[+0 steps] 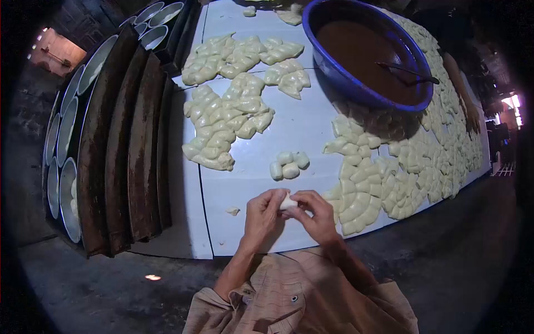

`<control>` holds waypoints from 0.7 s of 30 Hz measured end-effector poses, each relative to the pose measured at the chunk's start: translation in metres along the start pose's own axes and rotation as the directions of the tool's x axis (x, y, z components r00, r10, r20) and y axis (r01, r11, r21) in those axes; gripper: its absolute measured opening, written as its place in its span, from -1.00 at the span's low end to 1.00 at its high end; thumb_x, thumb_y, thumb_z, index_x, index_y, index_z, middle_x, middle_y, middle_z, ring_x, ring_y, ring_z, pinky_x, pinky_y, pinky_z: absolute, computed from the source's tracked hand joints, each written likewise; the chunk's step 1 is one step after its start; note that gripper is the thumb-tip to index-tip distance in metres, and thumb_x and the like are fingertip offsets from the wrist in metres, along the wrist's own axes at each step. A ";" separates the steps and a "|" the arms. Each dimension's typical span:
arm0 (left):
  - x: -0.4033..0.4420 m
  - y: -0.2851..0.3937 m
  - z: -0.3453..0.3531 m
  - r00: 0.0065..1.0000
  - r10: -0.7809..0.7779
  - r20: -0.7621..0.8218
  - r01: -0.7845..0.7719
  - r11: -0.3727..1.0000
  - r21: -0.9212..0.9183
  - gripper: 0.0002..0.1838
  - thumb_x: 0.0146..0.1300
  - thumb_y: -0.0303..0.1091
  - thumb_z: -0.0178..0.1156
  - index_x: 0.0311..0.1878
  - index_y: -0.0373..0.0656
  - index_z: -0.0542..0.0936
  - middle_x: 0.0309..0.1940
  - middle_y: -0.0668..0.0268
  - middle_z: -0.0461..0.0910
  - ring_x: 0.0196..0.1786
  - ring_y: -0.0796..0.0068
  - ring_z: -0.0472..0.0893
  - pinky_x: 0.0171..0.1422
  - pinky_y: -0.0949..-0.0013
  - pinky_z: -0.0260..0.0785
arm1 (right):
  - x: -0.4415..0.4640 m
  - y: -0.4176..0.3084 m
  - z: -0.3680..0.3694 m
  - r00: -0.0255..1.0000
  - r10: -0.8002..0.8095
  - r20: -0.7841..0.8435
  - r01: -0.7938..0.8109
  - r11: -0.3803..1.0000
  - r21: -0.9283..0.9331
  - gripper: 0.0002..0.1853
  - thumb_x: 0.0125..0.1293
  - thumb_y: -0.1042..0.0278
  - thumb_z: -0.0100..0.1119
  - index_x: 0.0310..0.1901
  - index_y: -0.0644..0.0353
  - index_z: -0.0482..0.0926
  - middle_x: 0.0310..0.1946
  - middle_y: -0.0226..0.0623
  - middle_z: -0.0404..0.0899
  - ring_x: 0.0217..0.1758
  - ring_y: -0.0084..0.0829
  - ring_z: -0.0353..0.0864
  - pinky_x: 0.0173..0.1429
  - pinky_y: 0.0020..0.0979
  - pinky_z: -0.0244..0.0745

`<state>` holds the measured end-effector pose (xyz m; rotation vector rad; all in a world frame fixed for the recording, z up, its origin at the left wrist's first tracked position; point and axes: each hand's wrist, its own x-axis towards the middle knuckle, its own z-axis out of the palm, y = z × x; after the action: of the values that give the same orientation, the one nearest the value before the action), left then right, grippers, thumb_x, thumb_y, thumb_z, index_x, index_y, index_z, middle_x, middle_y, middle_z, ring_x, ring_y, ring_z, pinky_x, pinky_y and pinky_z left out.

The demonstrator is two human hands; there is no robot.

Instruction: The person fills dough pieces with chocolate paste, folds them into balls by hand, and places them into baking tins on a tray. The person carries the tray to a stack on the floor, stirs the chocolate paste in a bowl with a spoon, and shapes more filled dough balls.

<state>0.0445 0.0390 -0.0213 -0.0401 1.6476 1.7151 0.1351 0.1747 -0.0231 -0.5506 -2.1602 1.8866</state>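
Note:
Between my two hands, over the near part of the white table (300, 139), is a small lump of pale dough (288, 202). My left hand (266, 212) has its fingers closed on the lump from the left. From the right, my right hand (315, 212) pinches it with thumb and fingers. Just beyond my hands lies a small cluster of rounded dough pieces (289, 165). A tiny dough scrap (233, 211) rests to the left of my left hand. Many flattened dough pieces (359, 192) lie pressed together to the right of my right hand.
More joined dough pieces (228, 111) spread over the table's left half. A blue basin (328, 61) of brown filling, a spoon (406, 69) in it, stands far right. Dark racks with metal tins (69, 189) line the left edge. Another person's arm (464, 94) reaches in at right.

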 end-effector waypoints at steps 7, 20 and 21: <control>0.007 0.020 -0.008 0.930 0.349 -0.116 -0.214 0.769 0.603 -0.65 0.30 -0.25 0.31 0.06 -0.23 0.57 -0.32 0.14 0.71 -0.36 0.31 0.73 -0.26 0.29 0.53 | 0.058 -0.003 -0.004 0.975 0.208 -0.082 -0.223 0.915 -0.335 -0.70 0.31 0.20 0.32 -0.22 0.30 0.51 -0.37 -0.11 0.64 -0.38 -0.29 0.69 -0.33 -0.33 0.51; 0.002 0.027 0.001 0.908 0.419 0.009 -0.289 0.611 0.737 -0.80 0.20 -0.35 0.35 -0.14 -0.16 0.63 -0.28 0.24 0.66 -0.36 0.25 0.67 -0.24 0.28 0.51 | -0.054 -0.049 -0.056 0.972 0.115 -0.204 -0.222 0.726 -0.651 -0.62 0.12 0.19 0.50 -0.23 0.30 0.58 -0.51 -0.30 0.51 -0.48 -0.41 0.53 -0.39 -0.40 0.45; 0.003 0.024 0.004 0.872 0.474 0.125 -0.401 0.544 0.737 -0.80 0.18 -0.38 0.33 -0.13 -0.15 0.63 -0.26 0.24 0.66 -0.30 0.23 0.67 -0.22 0.27 0.51 | -0.062 -0.044 -0.047 0.973 0.081 -0.216 -0.211 0.696 -0.686 -0.59 0.09 0.15 0.51 -0.19 0.28 0.58 -0.48 -0.26 0.52 -0.45 -0.34 0.56 -0.37 -0.35 0.47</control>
<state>0.0319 0.0468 -0.0016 0.7765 2.4796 1.2081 0.2043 0.1869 0.0322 -1.0013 -2.7404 0.9218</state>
